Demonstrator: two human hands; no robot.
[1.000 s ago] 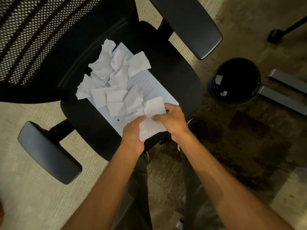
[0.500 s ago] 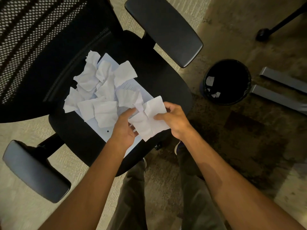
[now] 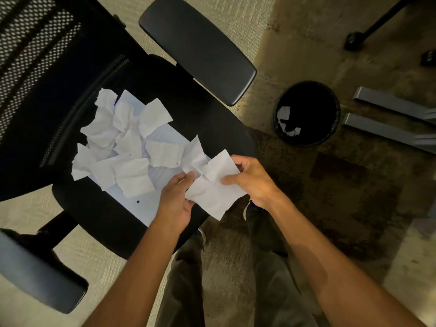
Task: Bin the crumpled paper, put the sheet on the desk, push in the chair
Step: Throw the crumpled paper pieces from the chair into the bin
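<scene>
Presently both hands pinch one crumpled paper (image 3: 212,192) over the chair seat's (image 3: 188,119) front edge, the left hand (image 3: 175,201) at its left edge, the right hand (image 3: 252,182) with its thumb on top. The bin (image 3: 336,123) stands on the floor, apart to the right, so the right hand is nearer.

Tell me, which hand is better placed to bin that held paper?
Right, probably. Both hands hold the crumpled piece, but the right hand is nearer the bin on the floor; the left hand is over the chair seat.
</scene>
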